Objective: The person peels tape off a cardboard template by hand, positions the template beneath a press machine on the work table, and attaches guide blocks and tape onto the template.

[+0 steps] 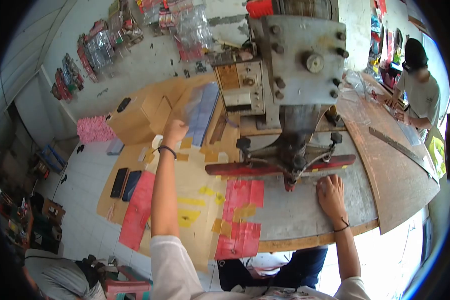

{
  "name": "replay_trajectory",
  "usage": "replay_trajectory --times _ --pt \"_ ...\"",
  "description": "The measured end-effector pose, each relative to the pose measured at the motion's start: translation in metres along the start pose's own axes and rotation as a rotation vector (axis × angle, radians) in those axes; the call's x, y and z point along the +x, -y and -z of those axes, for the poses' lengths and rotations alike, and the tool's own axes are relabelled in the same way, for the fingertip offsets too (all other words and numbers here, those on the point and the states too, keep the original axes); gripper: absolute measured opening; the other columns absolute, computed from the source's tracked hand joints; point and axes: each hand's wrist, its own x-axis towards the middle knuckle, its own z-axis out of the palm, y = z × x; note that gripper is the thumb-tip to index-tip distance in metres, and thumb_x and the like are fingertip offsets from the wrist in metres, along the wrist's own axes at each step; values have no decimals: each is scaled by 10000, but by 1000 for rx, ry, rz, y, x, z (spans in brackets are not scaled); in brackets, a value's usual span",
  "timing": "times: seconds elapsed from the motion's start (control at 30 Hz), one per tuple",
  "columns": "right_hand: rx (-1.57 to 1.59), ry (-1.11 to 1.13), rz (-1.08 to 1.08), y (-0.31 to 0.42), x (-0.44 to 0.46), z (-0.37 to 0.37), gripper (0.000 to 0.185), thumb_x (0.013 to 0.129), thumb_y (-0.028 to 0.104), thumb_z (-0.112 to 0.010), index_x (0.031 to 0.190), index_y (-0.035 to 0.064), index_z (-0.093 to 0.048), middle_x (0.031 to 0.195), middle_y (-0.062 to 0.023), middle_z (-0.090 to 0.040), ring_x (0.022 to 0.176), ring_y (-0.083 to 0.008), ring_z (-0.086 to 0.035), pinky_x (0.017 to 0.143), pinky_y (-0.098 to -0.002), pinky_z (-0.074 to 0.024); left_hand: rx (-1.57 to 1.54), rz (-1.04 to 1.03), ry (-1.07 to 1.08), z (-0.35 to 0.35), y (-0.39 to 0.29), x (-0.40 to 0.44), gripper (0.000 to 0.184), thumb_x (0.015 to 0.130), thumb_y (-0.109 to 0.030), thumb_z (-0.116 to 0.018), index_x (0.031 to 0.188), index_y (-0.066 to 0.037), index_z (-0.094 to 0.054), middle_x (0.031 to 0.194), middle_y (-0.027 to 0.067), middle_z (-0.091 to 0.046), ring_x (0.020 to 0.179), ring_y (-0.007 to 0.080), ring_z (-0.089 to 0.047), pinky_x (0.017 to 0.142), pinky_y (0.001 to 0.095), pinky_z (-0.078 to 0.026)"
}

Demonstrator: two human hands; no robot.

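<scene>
My left hand (176,131) reaches to the back left, its fingers closed at the near edge of a blurred clear plastic sheet (191,106). Beside that sheet lies a stack of bluish plastic sheets (205,117). My right hand (331,194) rests on the grey metal plate (285,217) with its fingers bent and a little apart; nothing shows in it. Just behind it, a press head with a long red bar (245,169) stands over the plate. A paper template (185,175) with yellow tape and red pieces (242,195) lies left of the plate.
A cardboard box (140,117) stands at the back left, and two dark phone-like objects (119,182) lie at the left edge. On the right board, a metal ruler (400,147) lies near another person (420,95). A seated person (60,275) is at lower left.
</scene>
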Motion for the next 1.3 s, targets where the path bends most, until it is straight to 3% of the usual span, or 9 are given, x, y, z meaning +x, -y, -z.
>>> replay_trajectory --times 0.07,0.17,0.27,0.57,0.87,0.97,1.07,1.17,1.3 --pt "6 4 -9 2 -3 0 160 854 125 -634 1003 74 -610 1031 -160 -552 1025 -363 -512 894 -464 -401 101 120 -51 -36 21 22 534 804 -481 -707 1018 7 -732 1034 216 -723 972 404 -684 847 463 -529" --pt "-4 2 -23 4 -1 2 155 850 125 -635 996 77 -616 1030 -153 -553 1024 -360 -510 898 -465 -396 211 207 134 -59 23 20 682 797 -577 -682 1135 16 -687 1186 264 -658 1140 383 -630 936 472 -500" --pt "-8 9 -31 1 1 -2 151 844 120 -647 987 79 -622 1035 -147 -555 1028 -351 -504 904 -464 -389 198 276 133 -83 28 30 638 843 -584 -621 1095 -3 -702 1145 254 -673 1094 398 -645 925 478 -504" --pt "-30 53 -75 10 7 0 140 843 106 -636 979 76 -616 1042 -155 -544 1041 -358 -486 917 -463 -373 163 48 -157 -101 38 45 288 961 -316 -586 943 -73 -738 932 179 -714 907 393 -677 779 479 -537" --pt "-25 85 -81 9 6 0 130 858 108 -628 983 79 -611 1050 -155 -534 1046 -350 -485 924 -457 -364 -211 74 -265 -88 19 35 380 896 -451 -648 973 -92 -747 918 157 -724 889 374 -689 769 472 -542" --pt "-37 75 -81 8 5 -1 128 865 112 -626 987 77 -612 1057 -158 -535 1052 -351 -484 927 -457 -362 412 313 -96 -55 25 41 432 852 -508 -677 1040 -124 -744 1032 119 -736 995 330 -690 864 490 -509" --pt "-45 82 -84 9 6 -1 130 865 110 -625 990 73 -613 1061 -159 -536 1056 -352 -484 928 -459 -362 533 266 196 -52 98 55 556 820 -557 -673 1151 -112 -718 1211 168 -683 1129 350 -646 948 435 -501" --pt "-45 100 -103 11 7 1 140 868 110 -632 999 70 -604 1075 -147 -530 1059 -349 -478 941 -453 -360 553 353 337 -23 77 46 529 847 -540 -651 1163 -121 -715 1293 159 -642 1204 344 -605 994 424 -475" --pt "-35 79 -91 9 7 -1 138 863 112 -633 993 72 -607 1073 -150 -533 1051 -352 -479 932 -456 -361 426 320 137 -18 64 54 451 894 -498 -620 1109 -113 -714 1168 124 -701 1101 326 -655 954 453 -467"
